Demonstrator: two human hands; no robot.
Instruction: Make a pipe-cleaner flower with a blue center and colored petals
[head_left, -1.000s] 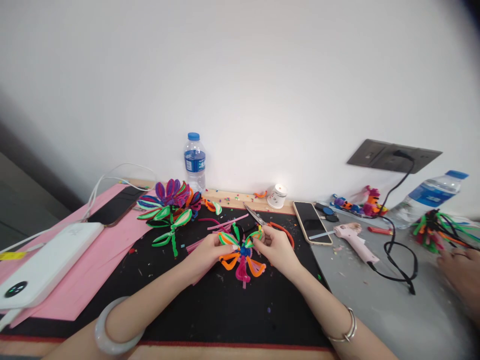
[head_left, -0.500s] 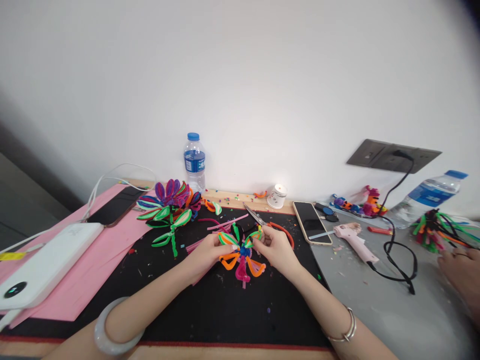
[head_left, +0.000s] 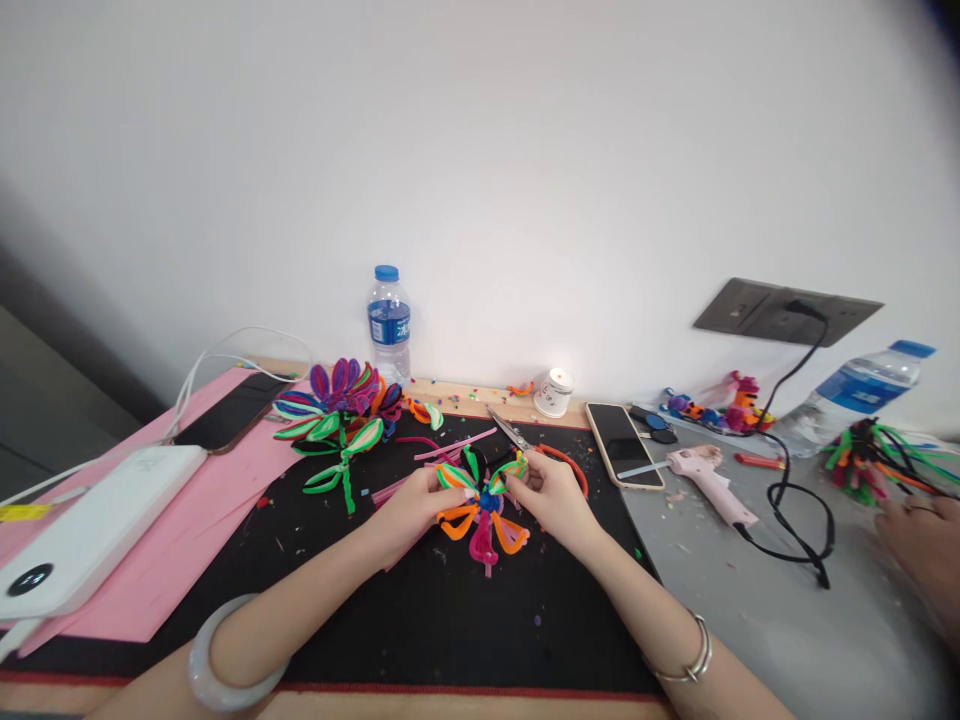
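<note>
Both hands, left (head_left: 411,508) and right (head_left: 553,495), pinching one pipe-cleaner flower (head_left: 482,505), two water bottles (head_left: 389,325), two phones (head_left: 624,430), one glue gun (head_left: 709,484)

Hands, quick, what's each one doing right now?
Left hand: closed on the pipe-cleaner flower, gripping its left side.
Right hand: closed, pinching a green petal of the same flower.
</note>
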